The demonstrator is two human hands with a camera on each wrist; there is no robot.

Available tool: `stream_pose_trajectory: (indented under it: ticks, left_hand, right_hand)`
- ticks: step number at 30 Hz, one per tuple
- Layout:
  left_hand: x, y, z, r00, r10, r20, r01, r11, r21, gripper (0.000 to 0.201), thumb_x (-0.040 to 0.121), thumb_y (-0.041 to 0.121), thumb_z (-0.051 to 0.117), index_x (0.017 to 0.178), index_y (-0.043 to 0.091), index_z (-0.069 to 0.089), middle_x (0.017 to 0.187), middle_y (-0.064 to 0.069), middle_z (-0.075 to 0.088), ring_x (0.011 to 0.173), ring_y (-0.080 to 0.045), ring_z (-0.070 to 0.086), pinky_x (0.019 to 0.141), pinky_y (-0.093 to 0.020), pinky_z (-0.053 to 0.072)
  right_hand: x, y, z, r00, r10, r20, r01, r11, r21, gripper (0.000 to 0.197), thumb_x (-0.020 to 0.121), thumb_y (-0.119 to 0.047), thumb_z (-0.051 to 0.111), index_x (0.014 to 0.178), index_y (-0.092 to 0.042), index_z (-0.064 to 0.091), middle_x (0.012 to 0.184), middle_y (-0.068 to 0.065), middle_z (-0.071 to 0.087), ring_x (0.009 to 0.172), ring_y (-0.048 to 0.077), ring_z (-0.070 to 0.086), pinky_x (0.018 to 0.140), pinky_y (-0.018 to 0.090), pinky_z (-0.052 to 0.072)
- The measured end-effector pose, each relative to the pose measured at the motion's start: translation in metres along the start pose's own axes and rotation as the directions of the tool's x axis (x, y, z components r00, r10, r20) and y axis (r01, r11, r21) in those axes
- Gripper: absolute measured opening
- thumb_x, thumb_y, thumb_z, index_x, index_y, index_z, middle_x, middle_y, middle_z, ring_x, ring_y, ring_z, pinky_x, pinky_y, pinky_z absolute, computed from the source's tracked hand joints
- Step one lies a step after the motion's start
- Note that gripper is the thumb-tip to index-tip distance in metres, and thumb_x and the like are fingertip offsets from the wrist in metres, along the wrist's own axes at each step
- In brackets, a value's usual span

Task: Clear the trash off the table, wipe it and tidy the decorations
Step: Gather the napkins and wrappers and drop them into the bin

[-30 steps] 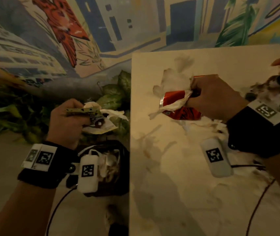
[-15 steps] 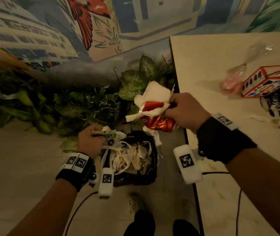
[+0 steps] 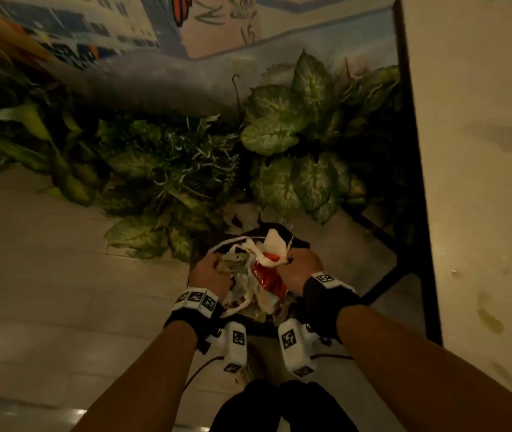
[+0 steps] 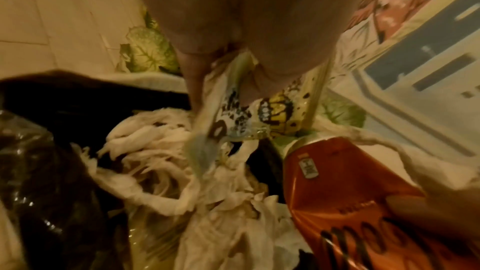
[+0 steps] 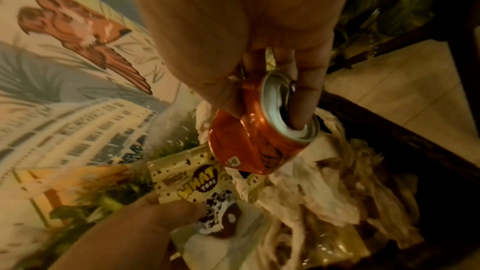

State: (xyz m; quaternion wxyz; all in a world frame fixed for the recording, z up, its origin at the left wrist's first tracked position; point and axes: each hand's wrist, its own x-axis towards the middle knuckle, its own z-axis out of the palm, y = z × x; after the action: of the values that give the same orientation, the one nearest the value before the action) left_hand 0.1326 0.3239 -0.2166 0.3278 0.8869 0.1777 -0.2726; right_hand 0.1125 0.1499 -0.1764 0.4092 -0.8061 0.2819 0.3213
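A black trash bin (image 3: 298,244) lined with a dark bag stands on the floor left of the table, stuffed with crumpled white tissues (image 4: 182,171). Over its mouth my right hand (image 3: 295,269) grips a crushed red soda can (image 5: 257,130) with a white tissue (image 3: 275,244); one finger sits in the can's opening. My left hand (image 3: 214,272) pinches a cream and yellow snack wrapper (image 5: 202,184) just above the bin's left side, close to the can (image 4: 350,188).
The pale table (image 3: 482,182) with its dark frame runs along the right. Green leafy plants (image 3: 279,129) crowd the floor behind the bin below a painted mural wall (image 3: 211,20). Light floor tiles (image 3: 46,275) lie to the left. My dark shoes (image 3: 279,406) stand near the bin.
Both hands have dropped down and come together over the bin. The right hand brought the can and tissue off the table edge. The view has tilted down to the floor.
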Motion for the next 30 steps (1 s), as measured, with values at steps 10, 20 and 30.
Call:
stream_pose_trajectory:
  ticks: [10,20,30]
  left_hand:
    - [0.081,-0.064,0.082,0.951,-0.124,0.283,-0.030,0.875,0.482,0.046,0.101,0.027,0.038,0.143,0.008,0.034,0.148,-0.013,0.037,0.134,-0.030,0.039,0.110,-0.036,0.035]
    - [0.105,-0.066,0.104,0.937,-0.143,0.317,-0.027,0.879,0.476,0.039,0.098,0.026,0.040,0.130,0.006,0.050,0.134,-0.015,0.052,0.124,-0.035,0.048,0.105,-0.044,0.040]
    - [0.046,-0.037,0.032,0.966,-0.097,0.241,0.006,0.936,0.353,0.024,0.087,0.031,0.059,0.099,0.011,0.059,0.101,-0.007,0.060,0.101,-0.029,0.058,0.086,-0.027,0.047]
  right_hand:
    - [0.101,0.045,0.074,0.992,0.081,0.093,-0.062,0.980,-0.190,0.054,0.089,-0.047,0.050,0.132,-0.014,0.052,0.132,0.013,0.055,0.120,0.034,0.053,0.102,0.042,0.044]
    - [0.192,0.106,0.125,0.968,0.226,0.113,-0.184,0.937,-0.296,0.137,0.031,-0.104,0.033,0.148,-0.041,0.000,0.160,0.003,0.010,0.143,0.039,0.018,0.109,0.064,0.021]
    - [0.095,0.069,0.064,0.986,0.160,0.039,-0.148,0.964,-0.220,0.093,0.072,-0.032,0.074,0.146,-0.012,0.022,0.147,0.014,0.037,0.131,0.034,0.042,0.107,0.042,0.040]
